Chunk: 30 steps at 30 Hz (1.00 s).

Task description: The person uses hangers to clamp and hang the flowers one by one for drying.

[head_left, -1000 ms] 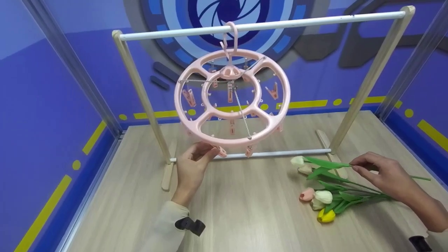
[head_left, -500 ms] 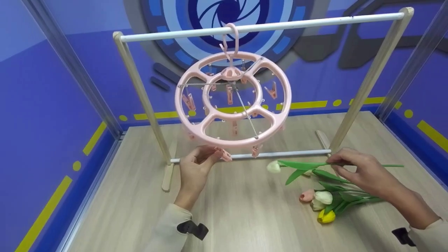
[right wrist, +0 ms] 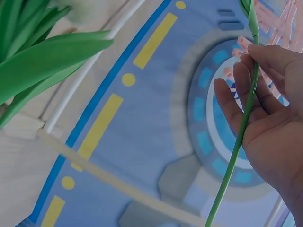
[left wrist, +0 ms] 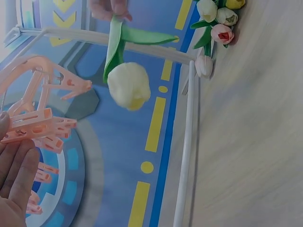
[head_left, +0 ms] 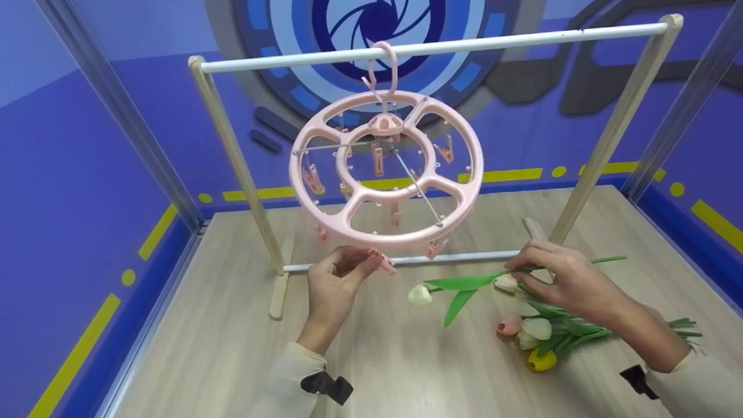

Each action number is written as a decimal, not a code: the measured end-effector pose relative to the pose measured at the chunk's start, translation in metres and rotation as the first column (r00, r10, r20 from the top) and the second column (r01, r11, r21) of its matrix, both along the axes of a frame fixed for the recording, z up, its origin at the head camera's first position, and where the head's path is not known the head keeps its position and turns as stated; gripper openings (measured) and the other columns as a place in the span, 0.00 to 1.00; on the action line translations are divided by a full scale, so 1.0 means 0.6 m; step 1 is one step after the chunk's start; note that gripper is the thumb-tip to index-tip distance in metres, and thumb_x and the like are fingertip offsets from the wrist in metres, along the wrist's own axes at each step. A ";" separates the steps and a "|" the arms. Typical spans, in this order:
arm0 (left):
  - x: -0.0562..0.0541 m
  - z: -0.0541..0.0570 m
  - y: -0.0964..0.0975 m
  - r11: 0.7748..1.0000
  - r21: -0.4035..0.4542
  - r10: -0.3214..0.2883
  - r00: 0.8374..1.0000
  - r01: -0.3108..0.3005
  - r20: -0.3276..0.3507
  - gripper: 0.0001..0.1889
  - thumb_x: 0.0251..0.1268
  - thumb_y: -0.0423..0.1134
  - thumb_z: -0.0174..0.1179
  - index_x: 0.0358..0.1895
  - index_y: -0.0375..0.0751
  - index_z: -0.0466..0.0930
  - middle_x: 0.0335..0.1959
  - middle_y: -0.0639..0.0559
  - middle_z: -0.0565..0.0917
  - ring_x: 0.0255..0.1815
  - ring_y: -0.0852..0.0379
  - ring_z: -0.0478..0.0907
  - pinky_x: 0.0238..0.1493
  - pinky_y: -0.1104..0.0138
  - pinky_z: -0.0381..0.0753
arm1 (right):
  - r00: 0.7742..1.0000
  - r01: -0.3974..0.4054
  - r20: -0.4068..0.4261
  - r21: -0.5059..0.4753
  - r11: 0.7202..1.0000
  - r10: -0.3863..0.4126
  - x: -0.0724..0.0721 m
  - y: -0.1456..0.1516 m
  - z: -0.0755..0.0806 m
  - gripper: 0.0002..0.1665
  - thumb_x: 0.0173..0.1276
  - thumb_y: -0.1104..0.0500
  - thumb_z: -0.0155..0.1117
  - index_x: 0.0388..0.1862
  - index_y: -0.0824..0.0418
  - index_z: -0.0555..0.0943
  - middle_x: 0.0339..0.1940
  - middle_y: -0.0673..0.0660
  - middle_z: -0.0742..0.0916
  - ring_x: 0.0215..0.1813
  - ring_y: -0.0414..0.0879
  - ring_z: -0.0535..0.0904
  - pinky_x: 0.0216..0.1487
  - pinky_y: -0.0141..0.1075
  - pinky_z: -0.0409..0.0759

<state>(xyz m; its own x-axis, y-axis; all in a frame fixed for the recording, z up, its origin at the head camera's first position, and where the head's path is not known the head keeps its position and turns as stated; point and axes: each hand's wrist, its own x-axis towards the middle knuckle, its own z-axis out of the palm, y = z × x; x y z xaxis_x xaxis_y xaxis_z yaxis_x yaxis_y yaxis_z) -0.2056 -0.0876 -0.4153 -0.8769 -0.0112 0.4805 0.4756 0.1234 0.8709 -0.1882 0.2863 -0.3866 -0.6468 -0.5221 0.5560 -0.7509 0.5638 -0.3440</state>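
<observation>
Left hand (head_left: 336, 284) pinches a clothespin (head_left: 385, 265) just below the 6 o'clock rim of the pink hanger (head_left: 395, 238). Probable reason: the hanger has only its hook over the rail (head_left: 522, 40) at 12, so a grip would steady it. Right hand (head_left: 566, 276) holds the white tulip by its stem, bloom (head_left: 419, 294) reaching out toward 8 o'clock, near the clothespin but apart from it; gripping well behind the bloom presumably leaves the bloom end free. Bunch of tulips (head_left: 537, 329) lies on the table at roughly 7 from that hand.

View differences: right wrist shows the stem (right wrist: 234, 156) crossing the palm toward 7 o'clock, not its bloom; left wrist gives the bloom's yellowish tip. Clothespin's mouth, parted or closed: cannot tell from these angles.
</observation>
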 end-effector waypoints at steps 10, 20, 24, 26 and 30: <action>0.008 0.007 0.023 0.998 0.036 -0.047 0.999 0.048 -0.019 0.08 0.65 0.36 0.76 0.45 0.42 0.90 0.40 0.55 0.91 0.42 0.52 0.88 0.45 0.65 0.88 | 0.999 -0.028 0.028 0.003 1.000 0.028 -0.009 -0.035 0.007 0.25 0.55 0.81 0.77 0.45 0.58 0.85 0.42 0.47 0.88 0.42 0.42 0.88 0.47 0.23 0.85; 0.013 0.011 0.045 0.996 0.036 -0.084 0.996 0.085 -0.020 0.08 0.66 0.36 0.76 0.45 0.42 0.90 0.41 0.55 0.91 0.43 0.53 0.88 0.48 0.63 0.88 | 0.995 -0.102 -0.022 -0.027 0.994 0.102 -0.015 -0.058 0.006 0.22 0.57 0.78 0.78 0.45 0.57 0.90 0.41 0.46 0.88 0.39 0.41 0.83 0.46 0.19 0.80; 0.013 0.012 0.054 0.994 0.030 -0.105 0.994 0.106 -0.028 0.08 0.67 0.36 0.76 0.46 0.42 0.90 0.41 0.56 0.91 0.44 0.53 0.88 0.49 0.62 0.88 | 0.996 -0.087 -0.015 -0.030 0.996 0.086 -0.015 -0.071 0.008 0.21 0.58 0.78 0.79 0.44 0.57 0.90 0.41 0.46 0.88 0.40 0.42 0.85 0.47 0.21 0.82; 0.014 0.014 0.057 0.993 0.027 -0.115 0.993 0.116 -0.028 0.09 0.67 0.37 0.75 0.47 0.42 0.90 0.41 0.56 0.91 0.44 0.53 0.88 0.49 0.62 0.88 | 0.998 -0.069 0.000 -0.023 0.997 0.069 -0.014 -0.077 0.009 0.20 0.58 0.77 0.79 0.44 0.57 0.89 0.41 0.46 0.88 0.41 0.42 0.87 0.48 0.24 0.84; 0.016 0.017 0.064 0.991 0.030 -0.131 0.991 0.132 -0.029 0.09 0.67 0.37 0.76 0.48 0.43 0.90 0.42 0.56 0.91 0.45 0.52 0.88 0.49 0.61 0.88 | 0.997 -0.054 0.048 -0.013 0.998 0.055 -0.013 -0.089 0.011 0.19 0.60 0.76 0.79 0.45 0.58 0.88 0.44 0.46 0.89 0.44 0.42 0.88 0.49 0.32 0.88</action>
<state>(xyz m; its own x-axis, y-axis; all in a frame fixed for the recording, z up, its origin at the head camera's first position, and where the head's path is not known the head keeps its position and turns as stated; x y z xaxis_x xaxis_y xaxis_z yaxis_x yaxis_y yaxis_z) -0.1960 -0.0495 -0.4051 -0.8585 0.0874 0.5053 0.5093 0.0306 0.8601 -0.1960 0.2328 -0.3801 -0.6440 -0.5508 0.5310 -0.7625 0.5183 -0.3872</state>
